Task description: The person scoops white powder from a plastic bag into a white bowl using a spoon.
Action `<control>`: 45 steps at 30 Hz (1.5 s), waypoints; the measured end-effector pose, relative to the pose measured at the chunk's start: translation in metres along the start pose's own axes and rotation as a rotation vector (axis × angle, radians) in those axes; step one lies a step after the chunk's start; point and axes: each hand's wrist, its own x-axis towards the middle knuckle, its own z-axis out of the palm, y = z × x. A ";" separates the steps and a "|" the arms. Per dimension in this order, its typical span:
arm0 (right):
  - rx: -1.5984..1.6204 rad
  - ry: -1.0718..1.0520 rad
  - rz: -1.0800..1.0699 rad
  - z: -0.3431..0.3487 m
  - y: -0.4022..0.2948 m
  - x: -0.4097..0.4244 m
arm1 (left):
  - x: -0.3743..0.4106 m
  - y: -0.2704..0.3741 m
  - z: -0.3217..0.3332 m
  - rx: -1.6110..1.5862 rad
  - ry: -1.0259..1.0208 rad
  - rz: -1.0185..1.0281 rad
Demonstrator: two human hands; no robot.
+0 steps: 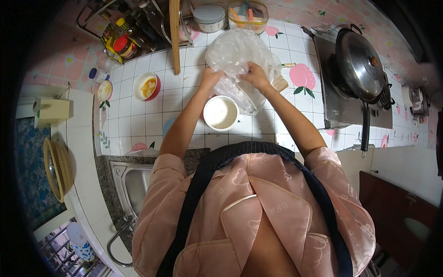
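A crumpled translucent plastic bag (238, 46) lies on the tiled-pattern counter in front of me. My left hand (211, 79) pinches its near left side. On the right, my right hand (256, 78) grips a gathered fold of the same plastic, fingers bent inward. What the bag contains is hard to make out through the film. Just nearer to me, between my forearms, stands a white round tub (221, 113) holding a white granular or powdery substance. Part of something flat and light brown (279, 84) shows beside the bag, near my right wrist.
A red-and-white bowl (147, 86) with yellowish food residue stands left. Behind are a bottle rack (138, 31), a wooden stick (175, 38) and lidded containers (209, 18). A lidded pan (360, 64) sits on the gas hob (356, 116) at right. A steel sink (136, 187) lies near left.
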 end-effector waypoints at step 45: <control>-0.621 -0.028 0.007 -0.035 -0.047 -0.078 | 0.021 -0.037 -0.015 0.010 -0.141 -0.196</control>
